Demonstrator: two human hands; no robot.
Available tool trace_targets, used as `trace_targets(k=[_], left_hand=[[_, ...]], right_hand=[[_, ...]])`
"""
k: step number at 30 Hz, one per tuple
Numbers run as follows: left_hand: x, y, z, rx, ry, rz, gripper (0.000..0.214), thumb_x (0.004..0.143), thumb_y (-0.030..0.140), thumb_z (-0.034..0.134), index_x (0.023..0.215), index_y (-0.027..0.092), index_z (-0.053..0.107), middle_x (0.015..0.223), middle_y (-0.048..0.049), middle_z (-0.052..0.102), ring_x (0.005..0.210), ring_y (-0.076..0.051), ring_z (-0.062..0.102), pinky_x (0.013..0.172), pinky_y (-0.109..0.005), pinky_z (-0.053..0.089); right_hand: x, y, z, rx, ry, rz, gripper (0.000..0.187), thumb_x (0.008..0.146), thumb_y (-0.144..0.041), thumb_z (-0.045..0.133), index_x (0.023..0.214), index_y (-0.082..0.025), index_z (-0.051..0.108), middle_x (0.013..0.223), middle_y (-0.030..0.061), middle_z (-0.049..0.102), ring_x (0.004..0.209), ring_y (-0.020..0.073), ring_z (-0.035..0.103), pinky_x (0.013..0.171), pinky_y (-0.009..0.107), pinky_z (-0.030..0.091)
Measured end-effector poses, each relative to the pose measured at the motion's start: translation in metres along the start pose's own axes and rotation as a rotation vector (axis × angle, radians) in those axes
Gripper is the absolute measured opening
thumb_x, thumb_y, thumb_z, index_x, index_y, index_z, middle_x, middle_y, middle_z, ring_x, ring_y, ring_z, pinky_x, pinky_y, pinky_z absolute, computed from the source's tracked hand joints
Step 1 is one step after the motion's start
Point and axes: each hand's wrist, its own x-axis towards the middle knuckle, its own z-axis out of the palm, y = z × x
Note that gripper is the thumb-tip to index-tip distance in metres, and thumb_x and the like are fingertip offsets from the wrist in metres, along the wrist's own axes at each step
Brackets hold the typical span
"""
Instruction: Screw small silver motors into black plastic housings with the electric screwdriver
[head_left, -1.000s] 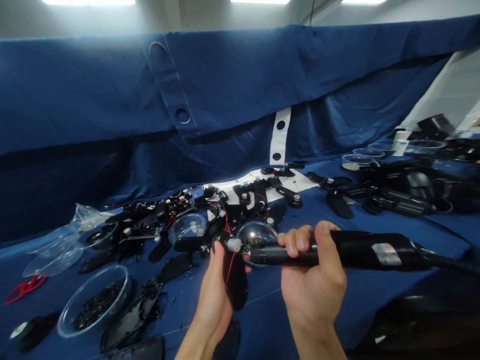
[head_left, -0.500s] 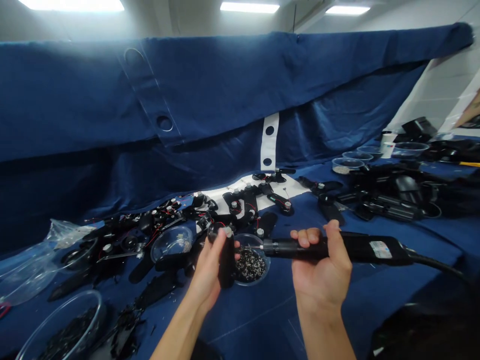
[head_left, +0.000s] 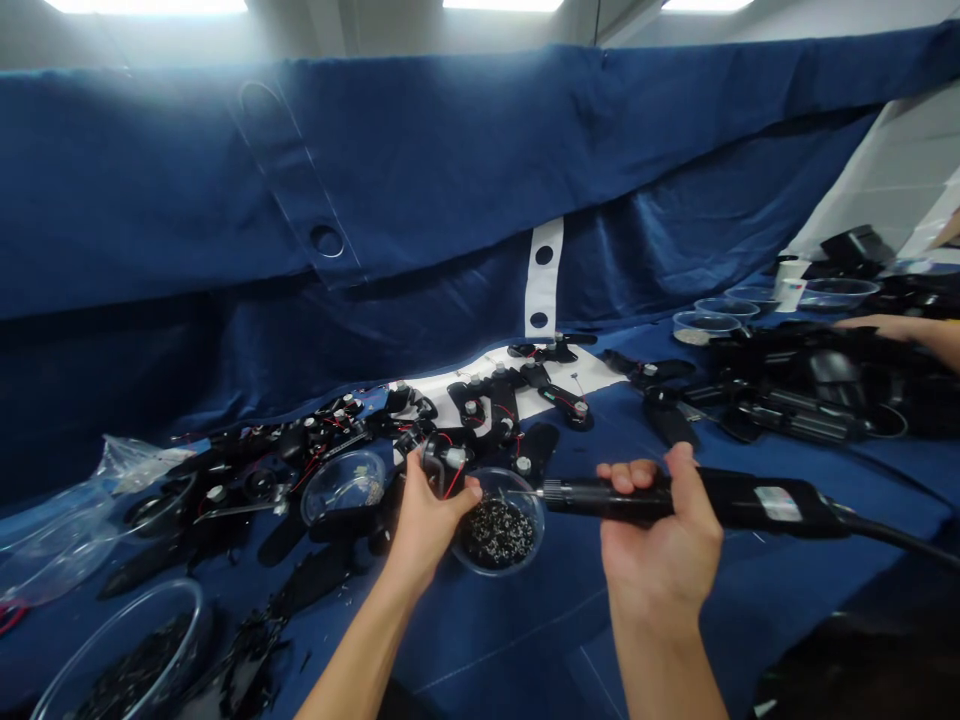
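Observation:
My left hand (head_left: 421, 520) grips a black plastic housing (head_left: 433, 455) with a small silvery-white motor and a red wire on it. Thumb and fingers close around its near side, and part of the housing is hidden behind the hand. In my right hand (head_left: 660, 550) lies a black corded electric screwdriver (head_left: 772, 502), held level with its bit pointing left. The bit's tip is over a clear round bowl (head_left: 538, 545) of small black and silver screws, apart from the housing. Several similar black housings with motors (head_left: 472, 410) lie behind my left hand.
Another clear dish (head_left: 306, 495) sits left of my left hand. A larger bowl (head_left: 199, 610) of black bits stands at the front left, near plastic bags (head_left: 56, 545). Black parts (head_left: 810, 400) are heaped at the right, where another person's hand (head_left: 892, 327) reaches in.
My left hand has turned the housing, so its motor and red wire now show. The screwdriver has shifted slightly right in the view. Another person's hand has appeared at the right.

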Motion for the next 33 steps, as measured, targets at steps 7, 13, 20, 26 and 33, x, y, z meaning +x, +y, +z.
trace_targets(k=[7,13,20,26,33], left_hand=[[0.003,0.016,-0.003,-0.142,-0.051,-0.223,0.05,0.071,0.056,0.085,0.098,0.02,0.062,0.079,-0.0011,0.07,0.061,-0.014,0.064,0.058,-0.023,0.047],[-0.069,0.027,-0.026,-0.514,-0.153,-0.457,0.069,0.089,0.073,0.048,0.098,0.009,0.074,0.075,-0.0107,0.072,0.059,-0.017,0.067,0.059,-0.026,0.052],[-0.143,-0.008,-0.052,-0.982,0.292,-0.212,0.044,0.081,0.05,0.079,0.113,0.02,0.077,0.123,-0.0087,0.076,0.124,-0.03,0.065,0.103,-0.036,0.053],[-0.149,0.011,-0.079,-1.033,0.291,-0.152,0.044,0.077,0.041,0.085,0.117,0.025,0.075,0.128,-0.0049,0.074,0.129,-0.025,0.06,0.108,-0.031,0.048],[-0.124,0.039,-0.159,-0.835,0.335,0.042,0.026,0.097,0.032,0.061,0.113,0.017,0.074,0.126,-0.0093,0.072,0.108,-0.021,0.069,0.091,-0.032,0.058]], right_hand=[[-0.006,-0.018,-0.005,-0.147,-0.078,0.073,0.028,0.069,-0.024,0.084,0.082,-0.022,0.059,0.054,-0.0068,0.051,0.052,0.0098,0.047,0.06,0.026,0.055],[-0.044,-0.005,-0.024,-0.76,-0.683,0.282,0.046,0.064,-0.04,0.089,0.101,-0.019,0.072,0.068,0.0038,0.069,0.045,0.0147,0.058,0.045,0.027,0.048],[-0.138,0.036,-0.066,-1.12,-1.051,0.149,0.074,0.076,-0.047,0.079,0.144,-0.025,0.058,0.143,0.0096,0.061,0.13,0.0306,0.059,0.105,0.039,0.054],[-0.154,0.04,-0.059,-1.315,-1.314,0.184,0.068,0.083,-0.041,0.073,0.147,-0.024,0.055,0.137,0.0067,0.067,0.124,0.0268,0.065,0.103,0.035,0.056],[-0.146,0.021,-0.042,-1.542,-1.204,0.189,0.063,0.071,-0.044,0.08,0.131,-0.029,0.069,0.127,0.0043,0.073,0.118,0.0317,0.069,0.105,0.044,0.053]])
